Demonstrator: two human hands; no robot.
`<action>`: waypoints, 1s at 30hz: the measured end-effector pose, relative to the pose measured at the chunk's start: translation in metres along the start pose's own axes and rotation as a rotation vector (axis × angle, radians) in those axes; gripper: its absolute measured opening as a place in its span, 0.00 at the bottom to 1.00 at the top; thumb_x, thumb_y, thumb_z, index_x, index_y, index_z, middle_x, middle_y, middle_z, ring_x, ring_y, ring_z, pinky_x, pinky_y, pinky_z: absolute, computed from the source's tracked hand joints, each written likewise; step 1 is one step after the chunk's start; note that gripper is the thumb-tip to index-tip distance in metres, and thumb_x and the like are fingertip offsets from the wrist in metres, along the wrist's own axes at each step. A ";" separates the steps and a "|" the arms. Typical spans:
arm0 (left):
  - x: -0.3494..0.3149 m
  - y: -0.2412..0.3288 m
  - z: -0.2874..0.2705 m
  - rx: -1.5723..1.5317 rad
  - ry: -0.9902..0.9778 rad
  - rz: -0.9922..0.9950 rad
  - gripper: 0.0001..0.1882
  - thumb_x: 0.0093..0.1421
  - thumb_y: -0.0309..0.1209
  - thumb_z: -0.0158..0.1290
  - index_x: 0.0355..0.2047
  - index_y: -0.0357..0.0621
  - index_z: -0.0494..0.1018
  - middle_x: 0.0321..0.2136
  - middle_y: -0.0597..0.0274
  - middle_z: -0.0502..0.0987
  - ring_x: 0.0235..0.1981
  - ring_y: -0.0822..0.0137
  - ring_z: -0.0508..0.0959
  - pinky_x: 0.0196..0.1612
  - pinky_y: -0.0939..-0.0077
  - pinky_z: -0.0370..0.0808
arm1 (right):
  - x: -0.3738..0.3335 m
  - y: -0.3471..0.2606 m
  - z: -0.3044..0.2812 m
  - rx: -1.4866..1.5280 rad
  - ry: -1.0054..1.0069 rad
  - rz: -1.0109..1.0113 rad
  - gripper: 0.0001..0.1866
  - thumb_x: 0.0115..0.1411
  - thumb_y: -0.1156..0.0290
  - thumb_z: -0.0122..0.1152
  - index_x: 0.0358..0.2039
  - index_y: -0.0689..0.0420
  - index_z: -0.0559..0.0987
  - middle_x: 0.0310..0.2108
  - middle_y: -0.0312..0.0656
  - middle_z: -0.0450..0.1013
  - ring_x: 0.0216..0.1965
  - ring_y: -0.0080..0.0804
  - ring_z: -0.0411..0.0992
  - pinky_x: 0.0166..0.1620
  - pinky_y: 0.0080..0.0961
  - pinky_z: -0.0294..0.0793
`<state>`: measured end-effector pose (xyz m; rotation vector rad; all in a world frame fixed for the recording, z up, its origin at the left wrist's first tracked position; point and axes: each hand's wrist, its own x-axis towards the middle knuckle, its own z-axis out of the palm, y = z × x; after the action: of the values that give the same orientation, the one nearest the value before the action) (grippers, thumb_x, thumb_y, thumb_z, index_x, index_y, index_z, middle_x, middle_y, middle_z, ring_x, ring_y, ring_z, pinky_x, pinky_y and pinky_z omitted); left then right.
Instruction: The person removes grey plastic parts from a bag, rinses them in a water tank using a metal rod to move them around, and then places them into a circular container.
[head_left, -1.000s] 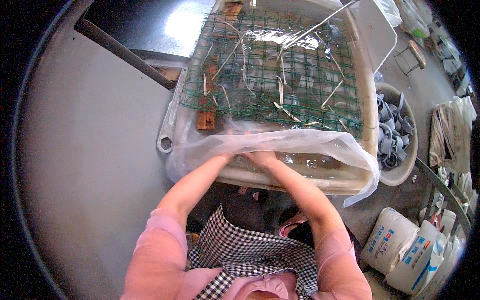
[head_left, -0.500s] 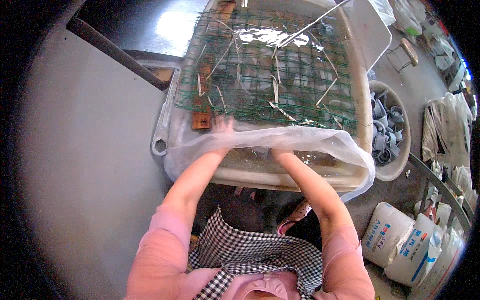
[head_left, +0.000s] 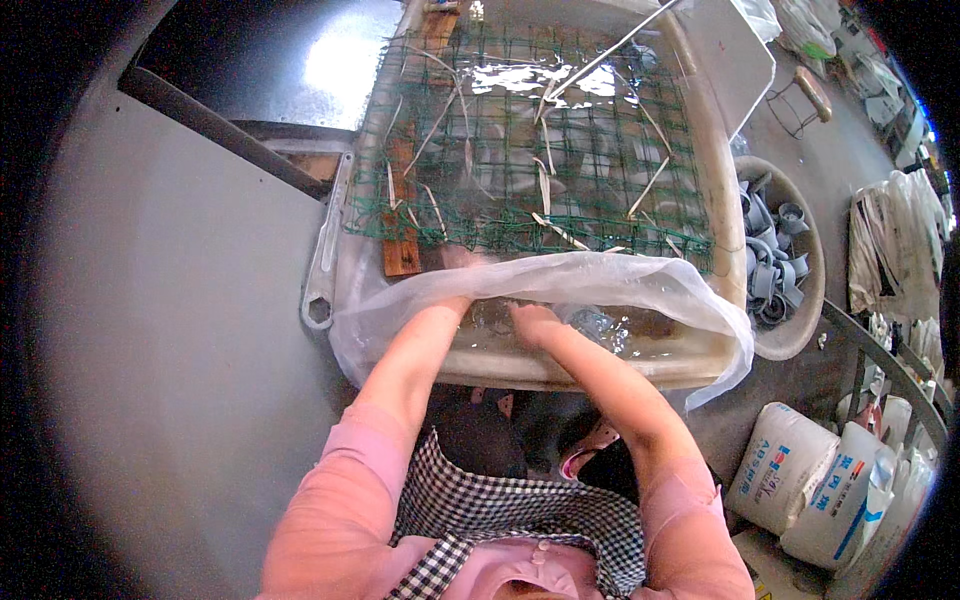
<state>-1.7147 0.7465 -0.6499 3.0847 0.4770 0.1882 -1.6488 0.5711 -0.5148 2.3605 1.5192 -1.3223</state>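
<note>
Tub (head_left: 727, 190): holds water.
Green mesh (head_left: 565, 143): within tub, beyond its near end.
Plastic sheet (head_left: 610, 270): translucent; across tub's near end, draped over both near corners.
Left hand (head_left: 458, 263): inside tub, partly veiled; finger state cannot be told.
Right hand (head_left: 533, 322): inside tub's near rim; finger state cannot be told.

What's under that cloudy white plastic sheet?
The left hand reaches under the plastic sheet, showing blurred beyond its far edge; the wrist is covered. The near-left corner of the big tub lies beneath too, clouded over. What that hand touches cannot be made out.
</note>
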 end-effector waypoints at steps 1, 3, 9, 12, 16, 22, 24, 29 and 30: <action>0.002 0.004 -0.004 -0.009 0.006 -0.007 0.15 0.51 0.43 0.46 0.22 0.47 0.74 0.28 0.52 0.75 0.32 0.52 0.74 0.38 0.58 0.69 | -0.005 0.003 0.000 -0.018 0.003 -0.012 0.30 0.47 0.72 0.53 0.52 0.59 0.58 0.41 0.57 0.70 0.43 0.52 0.69 0.45 0.41 0.69; 0.005 0.006 -0.011 -0.074 -0.079 -0.078 0.15 0.51 0.43 0.46 0.23 0.47 0.74 0.29 0.52 0.75 0.32 0.52 0.74 0.38 0.58 0.69 | -0.018 0.011 -0.002 -0.055 0.002 -0.029 0.26 0.47 0.71 0.51 0.48 0.60 0.60 0.39 0.58 0.70 0.42 0.51 0.70 0.43 0.41 0.70; 0.012 -0.001 -0.014 -0.214 -0.209 -0.214 0.16 0.52 0.44 0.45 0.26 0.47 0.74 0.30 0.53 0.75 0.32 0.54 0.74 0.37 0.59 0.69 | -0.042 0.029 -0.013 -0.058 0.101 0.011 0.26 0.46 0.67 0.53 0.46 0.63 0.62 0.38 0.59 0.70 0.42 0.53 0.69 0.46 0.42 0.68; 0.014 0.001 -0.015 -0.243 -0.219 -0.247 0.16 0.53 0.44 0.44 0.27 0.46 0.74 0.30 0.53 0.75 0.32 0.54 0.74 0.37 0.60 0.69 | -0.041 0.043 -0.009 -0.075 0.135 0.023 0.28 0.46 0.66 0.54 0.48 0.63 0.62 0.38 0.59 0.70 0.43 0.54 0.69 0.47 0.43 0.67; 0.015 -0.004 0.003 -0.309 -0.256 -0.294 0.17 0.53 0.45 0.44 0.28 0.46 0.74 0.31 0.54 0.75 0.31 0.55 0.74 0.36 0.60 0.70 | -0.044 0.058 0.000 -0.124 0.449 -0.147 0.27 0.47 0.68 0.53 0.49 0.62 0.62 0.39 0.59 0.70 0.43 0.55 0.68 0.48 0.43 0.67; 0.008 -0.043 0.051 -1.005 -0.351 -0.594 0.18 0.54 0.45 0.43 0.31 0.46 0.74 0.32 0.55 0.76 0.31 0.56 0.75 0.35 0.61 0.70 | -0.061 0.053 -0.015 -0.055 0.093 0.046 0.21 0.52 0.73 0.43 0.49 0.59 0.65 0.43 0.57 0.68 0.45 0.52 0.68 0.48 0.43 0.66; 0.004 -0.044 0.042 -1.076 -0.308 -0.621 0.18 0.54 0.44 0.43 0.33 0.45 0.73 0.32 0.51 0.75 0.30 0.53 0.74 0.36 0.58 0.69 | -0.065 0.052 -0.018 -0.066 0.085 0.034 0.20 0.55 0.73 0.41 0.50 0.58 0.64 0.43 0.57 0.68 0.45 0.52 0.68 0.48 0.42 0.66; -0.009 0.011 -0.064 0.315 -0.169 0.146 0.12 0.51 0.37 0.46 0.32 0.52 0.77 0.32 0.54 0.75 0.37 0.56 0.74 0.42 0.64 0.70 | -0.065 0.059 -0.012 -0.147 0.309 -0.208 0.24 0.56 0.72 0.40 0.55 0.50 0.60 0.48 0.59 0.63 0.49 0.51 0.64 0.49 0.43 0.65; -0.012 0.021 -0.089 0.167 -0.256 0.132 0.13 0.49 0.33 0.47 0.35 0.49 0.75 0.35 0.51 0.74 0.39 0.53 0.73 0.43 0.63 0.69 | -0.064 0.060 -0.009 -0.140 0.345 -0.249 0.24 0.56 0.72 0.41 0.56 0.48 0.60 0.50 0.59 0.61 0.50 0.51 0.63 0.50 0.43 0.64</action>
<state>-1.7305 0.7227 -0.5621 3.2367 0.2926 -0.2562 -1.6078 0.4970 -0.4895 2.4669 1.9800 -0.8320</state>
